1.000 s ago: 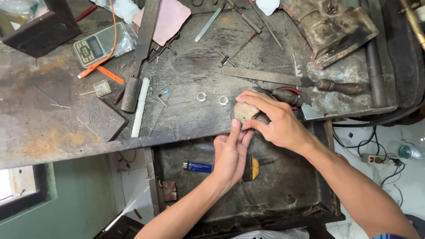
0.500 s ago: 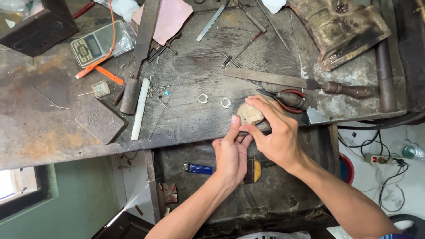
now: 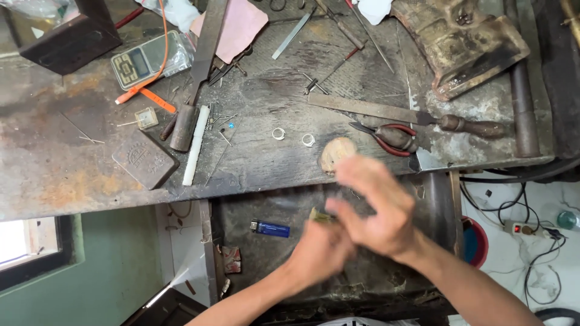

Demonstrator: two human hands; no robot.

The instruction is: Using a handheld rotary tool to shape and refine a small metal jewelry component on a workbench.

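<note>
both hands were blurred over the drawer tray (image 3: 254,253) below the worktop (image 3: 72,175); the left hand (image 3: 317,253) seemed closed around a small yellowish piece (image 3: 319,215), though i cannot tell for sure, while the right hand (image 3: 377,211) had loosely spread fingers holding nothing visible. the small piece might slip into the tray, being tiny and moving fast. the tray held a blue lighter (image 3: 270,228). 2 rings (image 3: 278,133) and a wooden peg (image 3: 336,153) lay near the worktop's edge.
</note>
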